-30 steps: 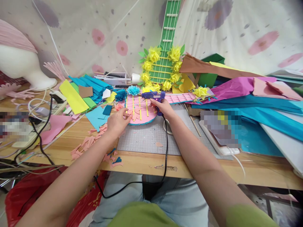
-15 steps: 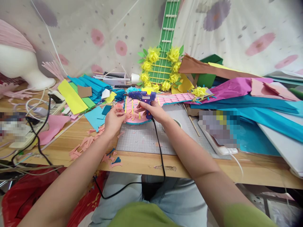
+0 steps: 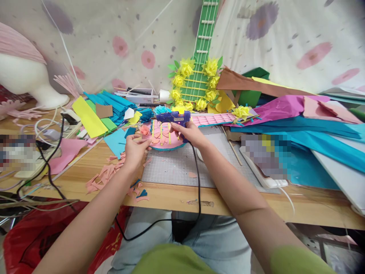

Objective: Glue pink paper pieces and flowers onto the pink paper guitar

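Observation:
My right hand [image 3: 189, 131] is wrapped round the grip of a blue hot glue gun [image 3: 178, 118], its nozzle pointing left above a pink paper guitar [image 3: 169, 144]. The guitar has a blue edge, yellow strips and pink strings, and loose pink petal pieces [image 3: 155, 136] lie on its body. At the body's left edge sits a pink paper flower [image 3: 145, 130]. Just below that flower my left hand [image 3: 135, 149] is closed in a pinch; I cannot make out what is between the fingertips. A grey cutting mat [image 3: 171, 171] lies under the guitar.
A green guitar [image 3: 196, 85] with yellow flowers leans at the back. Pink paper scraps [image 3: 107, 175] litter the table on the left. Coloured crepe paper [image 3: 308, 125] is heaped right, near a white power strip [image 3: 273, 180]. The glue gun's black cord [image 3: 199, 182] hangs over the table edge.
My left hand has drawn slightly left, away from the guitar's body, and the pink flower now shows more clearly. The glue gun stays in my right hand, nearly in place.

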A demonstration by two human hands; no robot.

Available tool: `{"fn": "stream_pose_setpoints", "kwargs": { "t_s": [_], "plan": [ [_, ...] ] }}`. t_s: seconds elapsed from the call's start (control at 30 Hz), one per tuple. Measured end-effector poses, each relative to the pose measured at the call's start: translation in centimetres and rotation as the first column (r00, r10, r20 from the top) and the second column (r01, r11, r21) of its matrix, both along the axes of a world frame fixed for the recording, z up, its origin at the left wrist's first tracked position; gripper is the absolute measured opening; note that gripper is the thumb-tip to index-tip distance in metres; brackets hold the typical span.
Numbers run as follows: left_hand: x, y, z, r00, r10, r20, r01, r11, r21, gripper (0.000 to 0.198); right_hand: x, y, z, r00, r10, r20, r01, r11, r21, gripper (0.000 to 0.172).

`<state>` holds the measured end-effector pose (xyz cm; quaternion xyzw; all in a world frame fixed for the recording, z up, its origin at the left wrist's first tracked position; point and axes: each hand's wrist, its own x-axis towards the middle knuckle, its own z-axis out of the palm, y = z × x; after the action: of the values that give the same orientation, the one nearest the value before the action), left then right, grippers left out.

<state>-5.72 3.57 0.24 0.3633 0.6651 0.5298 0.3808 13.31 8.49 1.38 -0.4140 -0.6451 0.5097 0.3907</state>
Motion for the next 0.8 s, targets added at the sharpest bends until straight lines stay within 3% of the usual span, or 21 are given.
{"fn": "stream_pose_setpoints", "kwargs": {
  "t_s": [0.2,0.53,0.8],
  "plan": [
    [0.0,-0.4,0.7,1.0,0.013,0.012,-0.013,1.0,-0.02,0.043,3.3,-0.1,2.3,0.968,0.073,0.241,-0.087,0.995,0.046,0.05],
    [-0.4,-0.4,-0.5,1.0,0.009,0.023,-0.008,0.999,-0.043,0.048,2.1,0.1,1.5,0.862,0.106,0.495,-0.137,0.99,0.026,0.05],
    [-0.4,-0.6,-0.2,1.0,0.015,0.002,-0.015,0.998,-0.061,0.047,1.9,0.1,1.3,0.832,0.105,0.544,-0.152,0.987,0.043,0.05]
  ]
}}
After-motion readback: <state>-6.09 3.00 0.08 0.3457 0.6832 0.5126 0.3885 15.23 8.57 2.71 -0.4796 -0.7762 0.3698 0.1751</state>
